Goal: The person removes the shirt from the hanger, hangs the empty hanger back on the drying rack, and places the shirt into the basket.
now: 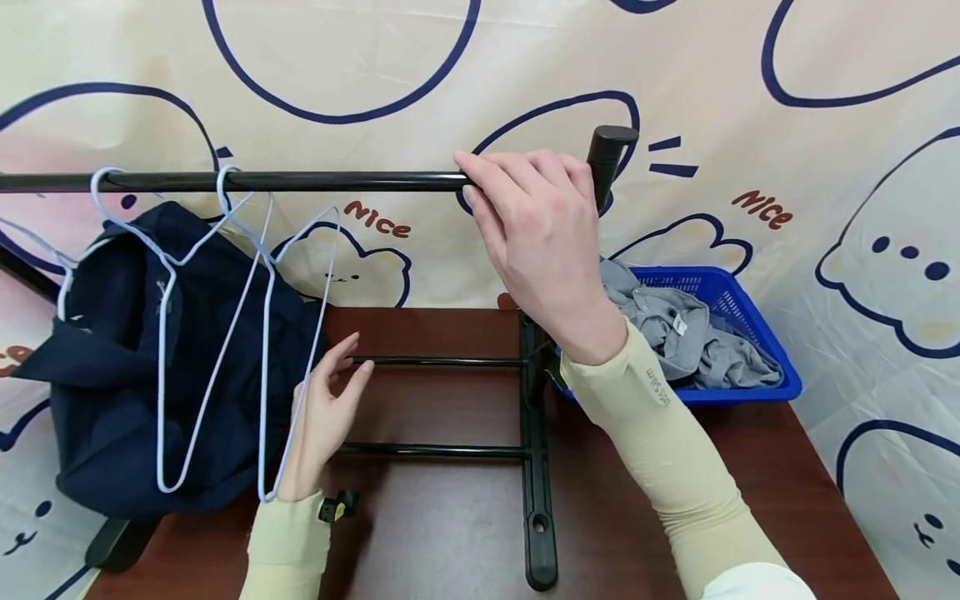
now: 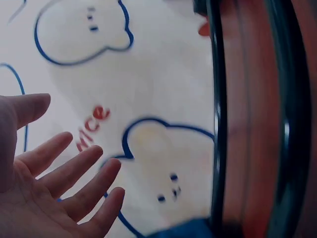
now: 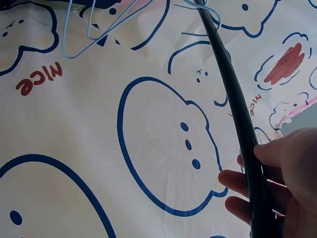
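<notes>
My right hand (image 1: 536, 225) grips the black top rail (image 1: 337, 181) of a clothes rack near its right end. In the right wrist view, the thumb and fingers (image 3: 237, 182) lie on opposite sides of the rail. My left hand (image 1: 327, 412) is held low beside the hangers, its fingers spread and holding nothing; the left wrist view shows its fingers (image 2: 81, 198) apart. Two bare light-blue hangers (image 1: 264, 392) hang from the rail. Behind them hangs a dark navy cloth garment (image 1: 202, 433), partly hidden, with another light-blue hanger (image 1: 63, 283) at its upper left.
A blue plastic basket (image 1: 787, 379) with a crumpled grey garment (image 1: 667, 333) stands at the right. The rack's lower crossbars (image 1: 450, 451) and black foot (image 1: 540, 550) stand over the brown tabletop (image 1: 442, 533). A cartoon-printed cloth (image 1: 420, 50) covers the wall behind.
</notes>
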`<state>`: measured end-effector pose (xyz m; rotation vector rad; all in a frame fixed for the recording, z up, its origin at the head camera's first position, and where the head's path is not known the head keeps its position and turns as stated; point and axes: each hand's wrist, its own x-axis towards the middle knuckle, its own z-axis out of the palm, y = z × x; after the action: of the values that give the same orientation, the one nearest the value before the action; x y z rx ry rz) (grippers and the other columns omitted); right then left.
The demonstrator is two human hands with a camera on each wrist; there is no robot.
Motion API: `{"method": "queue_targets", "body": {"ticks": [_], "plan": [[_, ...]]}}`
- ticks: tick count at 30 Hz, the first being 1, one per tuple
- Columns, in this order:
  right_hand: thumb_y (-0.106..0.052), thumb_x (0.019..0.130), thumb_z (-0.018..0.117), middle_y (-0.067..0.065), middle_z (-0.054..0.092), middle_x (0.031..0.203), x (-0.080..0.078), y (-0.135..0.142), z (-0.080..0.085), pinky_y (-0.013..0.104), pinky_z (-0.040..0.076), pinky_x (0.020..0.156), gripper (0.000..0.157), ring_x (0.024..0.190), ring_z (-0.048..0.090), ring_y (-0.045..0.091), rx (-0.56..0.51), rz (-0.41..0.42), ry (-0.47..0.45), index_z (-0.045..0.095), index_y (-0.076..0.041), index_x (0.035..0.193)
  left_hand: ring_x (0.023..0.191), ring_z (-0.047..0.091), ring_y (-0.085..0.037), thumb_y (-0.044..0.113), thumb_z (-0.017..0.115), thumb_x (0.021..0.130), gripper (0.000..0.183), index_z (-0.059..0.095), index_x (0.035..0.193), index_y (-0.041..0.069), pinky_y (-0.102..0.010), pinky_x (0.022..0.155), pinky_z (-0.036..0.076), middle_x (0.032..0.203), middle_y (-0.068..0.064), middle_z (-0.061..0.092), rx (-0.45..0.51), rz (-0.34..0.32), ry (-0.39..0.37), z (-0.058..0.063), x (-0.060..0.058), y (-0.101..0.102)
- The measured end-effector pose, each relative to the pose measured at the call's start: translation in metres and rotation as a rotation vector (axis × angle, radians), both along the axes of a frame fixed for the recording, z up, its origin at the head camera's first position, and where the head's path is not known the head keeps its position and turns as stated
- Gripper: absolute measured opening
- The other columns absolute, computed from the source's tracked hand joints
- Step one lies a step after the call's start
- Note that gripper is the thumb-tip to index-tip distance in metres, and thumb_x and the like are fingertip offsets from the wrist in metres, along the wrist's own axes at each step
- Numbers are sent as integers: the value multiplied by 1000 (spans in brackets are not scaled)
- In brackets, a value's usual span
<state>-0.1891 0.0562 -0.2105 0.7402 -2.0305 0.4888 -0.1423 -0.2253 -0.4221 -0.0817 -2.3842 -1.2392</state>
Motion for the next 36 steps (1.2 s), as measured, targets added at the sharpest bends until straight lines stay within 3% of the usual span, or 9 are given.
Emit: {"method": "queue_targets", "body": {"ticks": [4,11,17,26,31,33,36], "plan": [[-27,107,53,3,72,121,0,-1,-1,41,34,100,33,109,58,25,-9,-2,-2,71,-16,133,120,61,-28,26,67,101,47,58,145,13,-45,95,45,140,-7,61,-19,80,7,-2,2,-18],[-28,107,53,3,72,120,0,-3,-1,41,33,100,33,109,58,24,-12,0,-2,71,-15,133,124,59,-28,26,64,102,48,55,149,19,-19,93,41,144,-3,58,32,200,-37,1,2,-42],[-28,107,53,3,72,119,0,-2,-2,41,32,101,33,109,57,24,-16,-3,-1,71,-15,132,121,61,-31,20,65,101,47,57,147,19,-15,89,41,141,-3,60,24,259,8,6,4,-55],[-27,107,52,3,71,120,0,-2,-2,40,32,102,33,110,57,24,-21,1,1,71,-16,133,121,59,-30,24,61,103,47,54,149,20,-15,93,42,144,-4,58,40,336,-31,6,10,-80],[-27,108,52,3,72,119,0,-2,-2,40,31,103,33,110,57,24,-21,-2,-1,71,-16,133,107,63,-3,21,65,100,43,62,143,21,-11,85,45,135,-4,64,21,414,51,3,17,-96],[-27,107,52,3,72,119,0,-3,-2,40,31,103,34,110,57,24,-20,-5,-3,71,-16,133,101,59,7,23,65,99,44,62,143,26,-9,83,44,134,-3,65,16,451,47,1,20,-101],[-27,107,52,3,72,119,0,-3,-2,40,32,103,34,110,57,24,-22,-6,-5,71,-16,133,103,58,7,23,65,100,46,60,144,30,-10,82,43,137,-1,64,50,475,23,-1,25,-106]]}}
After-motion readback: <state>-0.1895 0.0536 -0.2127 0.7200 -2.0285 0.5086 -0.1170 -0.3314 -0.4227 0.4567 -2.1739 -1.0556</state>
